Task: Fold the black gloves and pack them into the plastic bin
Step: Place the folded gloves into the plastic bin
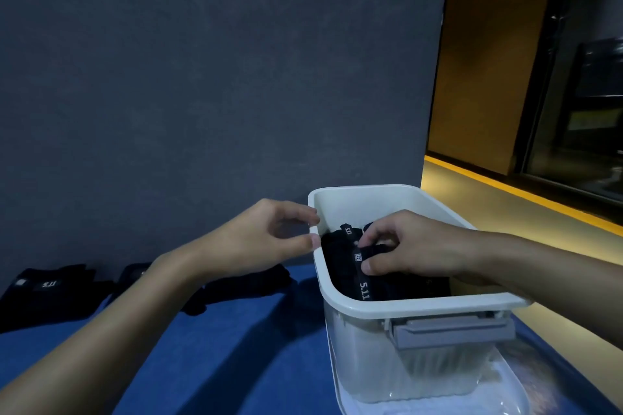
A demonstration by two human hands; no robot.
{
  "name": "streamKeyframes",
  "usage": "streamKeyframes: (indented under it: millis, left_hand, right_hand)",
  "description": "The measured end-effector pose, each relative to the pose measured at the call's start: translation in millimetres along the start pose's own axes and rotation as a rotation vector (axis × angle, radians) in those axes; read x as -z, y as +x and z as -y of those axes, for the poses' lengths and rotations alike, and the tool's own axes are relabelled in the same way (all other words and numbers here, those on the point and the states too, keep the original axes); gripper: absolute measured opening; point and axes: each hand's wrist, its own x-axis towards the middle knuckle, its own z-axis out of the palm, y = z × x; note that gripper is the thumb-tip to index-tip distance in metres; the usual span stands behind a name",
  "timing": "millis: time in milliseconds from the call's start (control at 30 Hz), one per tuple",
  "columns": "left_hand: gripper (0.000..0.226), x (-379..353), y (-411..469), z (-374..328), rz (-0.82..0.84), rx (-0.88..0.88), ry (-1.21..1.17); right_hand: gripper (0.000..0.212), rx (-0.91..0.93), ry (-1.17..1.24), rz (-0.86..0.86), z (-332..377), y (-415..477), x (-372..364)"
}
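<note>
A white plastic bin (414, 305) stands on the blue table, right of centre. Inside it lie black gloves (340, 266) with white "5.11" lettering. My right hand (404, 242) reaches into the bin, its fingers and thumb curled round a folded black glove (362, 274) on top of the pile. My left hand (269, 236) hovers at the bin's left rim, thumb and fingers loosely curved and apart, holding nothing. More black gloves lie on the table: one (47, 290) at the far left, another (242, 283) partly hidden behind my left forearm.
The bin has a grey latch (451, 330) on its near side and sits on a clear lid (505, 394). A dark grey wall rises right behind the table. The blue tabletop (236, 364) spreads in front. The table's right edge drops to a lit floor.
</note>
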Motion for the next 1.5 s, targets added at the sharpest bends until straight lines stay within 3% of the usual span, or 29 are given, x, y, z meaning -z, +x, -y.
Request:
streamKeyframes:
  millis: [400, 500, 600, 900, 1033, 1500]
  left_hand:
    - [0.022, -1, 1, 1, -0.002, -0.010, 0.006]
    - [0.021, -1, 1, 1, -0.001, -0.005, 0.021]
    - [0.026, 0, 2, 4, -0.015, 0.000, 0.051]
    - [0.033, -2, 0, 3, -0.029, -0.002, 0.080]
    - [0.025, -1, -3, 0, -0.062, -0.018, 0.068]
    - [0.017, 49, -77, -9, -0.288, 0.073, 0.093]
  right_hand:
    - [0.034, 0.092, -0.267, 0.029, -8, 7, -2]
    - [0.040, 0.173, -0.195, 0.020, -7, 6, 2]
    - [0.031, 0.234, -0.140, 0.021, -6, 4, 3]
    - [0.027, 0.224, -0.176, 0.017, -5, 2, 3]
    - [0.029, 0.234, -0.168, 0.006, 2, -4, 9]
    - [0.018, 0.367, -0.039, -0.052, 83, -16, -14]
